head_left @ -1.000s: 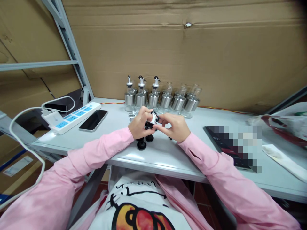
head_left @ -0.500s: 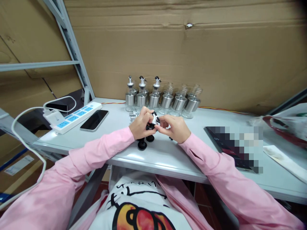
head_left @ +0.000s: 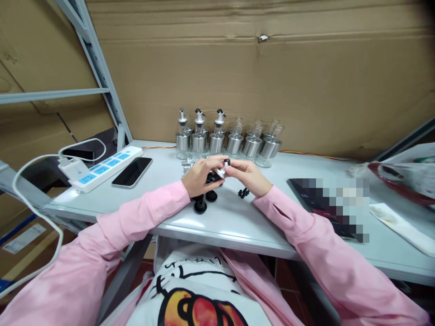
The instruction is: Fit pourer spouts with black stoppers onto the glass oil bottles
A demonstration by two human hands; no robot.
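Between my hands is a silver pourer spout [head_left: 220, 172] with a black cap on its tip. My left hand [head_left: 203, 175] grips its base from the left, thumb below and fingers above. The fingertips of my right hand [head_left: 248, 175] pinch it by the capped end. Under and beside my left hand lie several black stoppers [head_left: 200, 207], partly hidden by it. Several silver spout pieces [head_left: 186, 164] lie just behind that hand. Near my right wrist sits a small cluster of black caps [head_left: 243, 193].
Glass bottles with metal sleeves [head_left: 234, 143] stand in rows at the back, three with pourers fitted. To the left are a phone [head_left: 132, 172] and a white power strip [head_left: 105, 170]. A tablet [head_left: 306, 192], partly blurred, and a plastic bag [head_left: 404, 174] lie right.
The spout has turned in my hands, its black cap now pointing up. My left fingers have stretched across it, and my right hand has shifted slightly, showing more of the small black caps.
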